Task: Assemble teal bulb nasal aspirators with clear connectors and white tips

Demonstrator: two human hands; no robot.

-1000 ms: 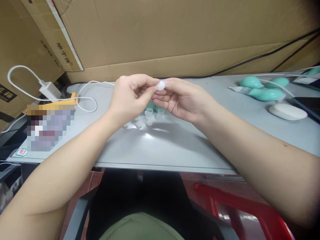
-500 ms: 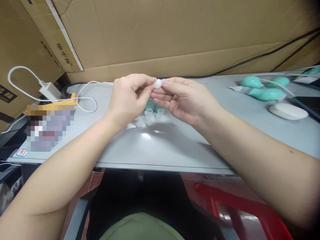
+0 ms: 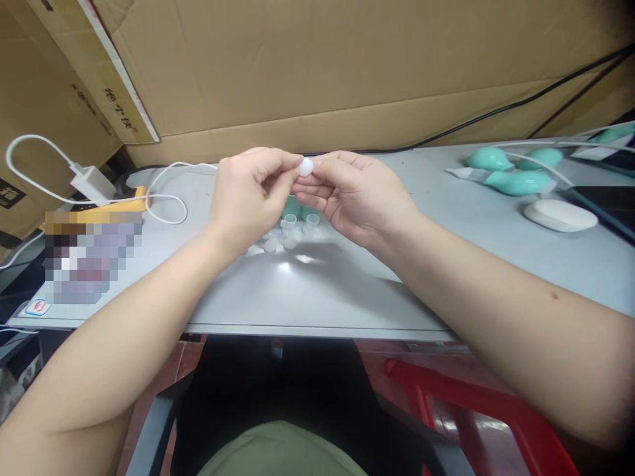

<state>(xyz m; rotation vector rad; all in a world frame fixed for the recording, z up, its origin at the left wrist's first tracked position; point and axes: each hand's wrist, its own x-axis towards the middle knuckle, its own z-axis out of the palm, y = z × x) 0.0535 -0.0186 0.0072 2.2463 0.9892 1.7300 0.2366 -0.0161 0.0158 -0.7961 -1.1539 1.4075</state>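
A small round white piece [image 3: 305,166] is pinched between the fingertips of both hands, above the grey table. My left hand [image 3: 253,192] grips it from the left with thumb and forefinger. From the right, my right hand [image 3: 354,195] closes thumb and fingers on it, its lower fingers curled beneath. Whatever lies behind the fingertips is hidden. Below and behind the hands stand several small translucent plastic cups or caps [image 3: 290,223], partly covered by my left hand. Behind them shows part of a mint-green rounded object [image 3: 292,207].
Mint-green bulb-shaped objects [image 3: 489,158] and a white rounded case [image 3: 560,215] lie at the right of the grey table [image 3: 307,301]. A white charger [image 3: 94,183] with a looped cable and a yellow strip [image 3: 119,206] are at left. Cardboard [image 3: 317,73] stands behind; a red stool [image 3: 476,396] is below.
The view has shifted slightly, so the scene sits a little further left. Both hands keep their pinch on the white piece, with hardly any change in pose.
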